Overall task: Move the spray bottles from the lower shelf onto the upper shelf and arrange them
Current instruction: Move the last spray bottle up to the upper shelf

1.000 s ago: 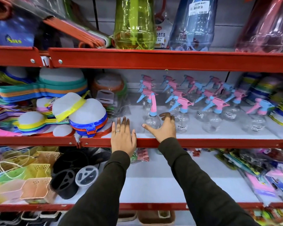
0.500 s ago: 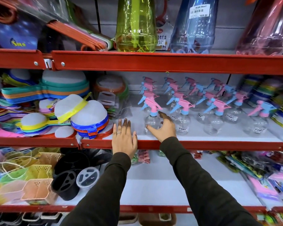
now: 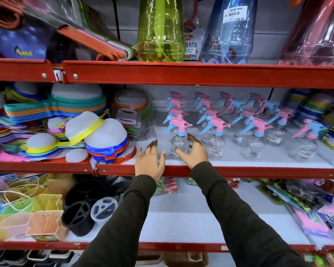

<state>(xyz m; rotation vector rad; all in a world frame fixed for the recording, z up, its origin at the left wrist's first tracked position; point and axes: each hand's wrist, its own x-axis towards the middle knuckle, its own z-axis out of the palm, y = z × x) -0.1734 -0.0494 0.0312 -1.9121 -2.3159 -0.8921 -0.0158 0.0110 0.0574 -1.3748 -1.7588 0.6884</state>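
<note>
Several clear spray bottles with pink and blue trigger heads stand in rows on the white middle shelf (image 3: 229, 158). The front-left spray bottle (image 3: 178, 143) has its nozzle pointing left. My right hand (image 3: 194, 153) cups its right front side with the fingers spread and the thumb low in front of it; no firm grip shows. Palm down on the shelf's front edge, just left of that bottle, lies my left hand (image 3: 149, 161), fingers apart and holding nothing. Another spray bottle (image 3: 305, 145) stands apart at the right.
Stacked coloured strainers (image 3: 96, 135) crowd the middle shelf's left side, and stacked plastic ware sits at its right end. Tall green (image 3: 160, 29) and blue bottles stand on the top shelf. The lower shelf (image 3: 181, 222) carries baskets and black holders (image 3: 79, 218) on the left, packets on the right.
The front-left bottle's nozzle turned from facing me to pointing left under my right hand. That hand's fingers have since spread wider. My left hand stayed on the shelf edge.
</note>
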